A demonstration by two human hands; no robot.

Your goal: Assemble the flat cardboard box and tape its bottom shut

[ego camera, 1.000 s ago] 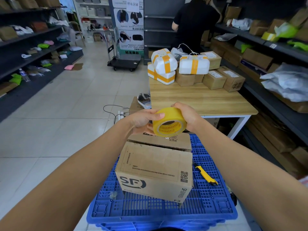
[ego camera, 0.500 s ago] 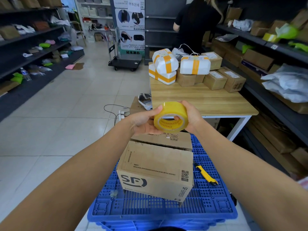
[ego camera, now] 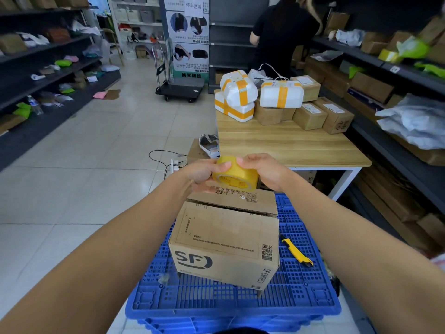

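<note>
Tape roll: gripped by left hand and right hand, fingers curled round it; loose end not discernible.
Box: far edge hidden behind roll.

On my feed the left forearm and right forearm are bare along all their visible length. The left hand and right hand are bare too. A dark rounded sliver at the bottom edge may be clothing; I cannot tell.
</note>
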